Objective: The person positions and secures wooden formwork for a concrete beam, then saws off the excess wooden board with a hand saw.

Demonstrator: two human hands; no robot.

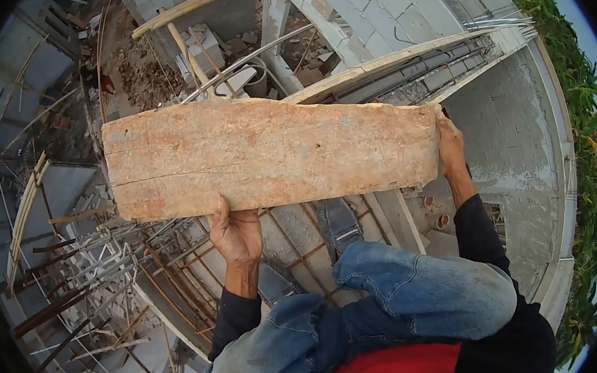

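The left hand (237, 236) is turned palm up, its thumb pressed against the wooden board (274, 153); the right hand (452, 146) is closed on one end. The board's long axis is held crosswise, above the left fingers and leftward from the right ones.

A block wall (397, 11) rose at one o'clock and a grey wall (509, 122) at three, with greenery (587, 193) and blue sky (579, 23) beyond. Soil (143, 76) lay at ten, poles (26, 219) slanted at nine, rubble (101, 280) spread at eight, all in daylight.
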